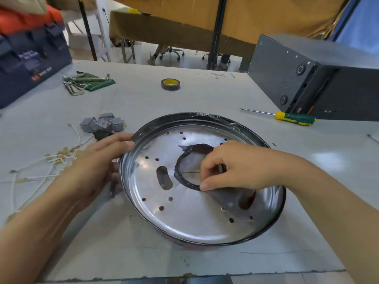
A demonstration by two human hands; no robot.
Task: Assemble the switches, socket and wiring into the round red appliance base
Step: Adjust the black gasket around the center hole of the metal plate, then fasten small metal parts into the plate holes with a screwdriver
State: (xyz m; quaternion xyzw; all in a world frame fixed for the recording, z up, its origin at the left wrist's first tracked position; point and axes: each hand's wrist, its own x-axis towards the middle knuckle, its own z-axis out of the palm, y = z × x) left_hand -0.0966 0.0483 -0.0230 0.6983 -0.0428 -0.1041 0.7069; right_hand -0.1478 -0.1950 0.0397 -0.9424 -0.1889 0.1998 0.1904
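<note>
The round base (203, 179), shiny and hole-dotted with a dark rim, fills the frame's centre; left hand (96, 167) grips its rim, right hand (231, 167) fingers (205, 186) pinch its central ring.

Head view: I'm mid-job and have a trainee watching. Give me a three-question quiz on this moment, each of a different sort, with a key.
1. True or false: the left hand grips the rim of the round base.
2. Multiple choice: the right hand has its fingertips at
A. the screwdriver
B. the dark ring around the base's centre hole
C. the tape roll
3. Fill in: the grey switches and white wires lie on the table to the ____ of the base.

Key: 1 true; 2 B; 3 left.
</note>
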